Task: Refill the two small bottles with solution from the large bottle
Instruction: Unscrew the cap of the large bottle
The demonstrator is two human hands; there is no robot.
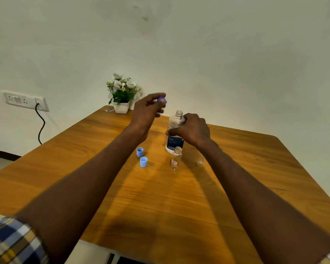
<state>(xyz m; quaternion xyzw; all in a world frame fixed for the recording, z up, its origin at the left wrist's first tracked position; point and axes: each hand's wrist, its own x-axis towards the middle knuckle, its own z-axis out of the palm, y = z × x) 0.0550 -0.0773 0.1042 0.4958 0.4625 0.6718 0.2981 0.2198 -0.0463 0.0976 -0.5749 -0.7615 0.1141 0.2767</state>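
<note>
Now the opening step, by the look of it: large bottle [174, 134] upright on the table [84, 141], neck bare. Right hand [191, 130] wrapped round its shoulder; left hand [147, 109] lifted just left of the neck, pinching a purple cap [162, 100]. Just in front of the large bottle, one small bottle [176, 158], uncapped; a second small bottle [200, 160] beside it, half hidden under the right forearm. Two blue caps [141, 156] left of the large bottle. Next, probably: cap down, then a slow tilt over a narrow mouth.
</note>
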